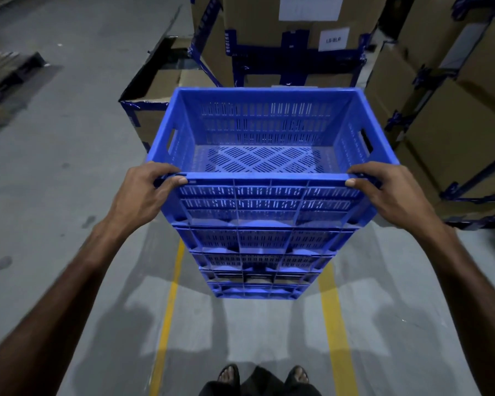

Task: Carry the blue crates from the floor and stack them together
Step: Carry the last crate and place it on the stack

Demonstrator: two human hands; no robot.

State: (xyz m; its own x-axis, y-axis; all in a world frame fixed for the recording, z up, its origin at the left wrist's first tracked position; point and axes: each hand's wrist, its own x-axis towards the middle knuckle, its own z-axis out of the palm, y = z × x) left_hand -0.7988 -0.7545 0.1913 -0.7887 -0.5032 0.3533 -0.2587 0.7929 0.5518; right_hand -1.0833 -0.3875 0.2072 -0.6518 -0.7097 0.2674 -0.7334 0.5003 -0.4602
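Observation:
A stack of several blue slotted crates (257, 261) stands on the grey floor in front of me. The top blue crate (269, 127) is empty and sits level on the stack. My left hand (147, 190) grips its near left corner, fingers curled over the rim and thumb on the front edge. My right hand (389, 190) grips the near right corner the same way.
Tall cardboard boxes with blue tape (292, 38) stand right behind the stack, and more boxes (455, 110) line the right side. A low open carton (160, 90) sits at the back left. Yellow floor lines (166, 318) run toward my feet (263, 378). A wooden pallet (3, 70) lies far left.

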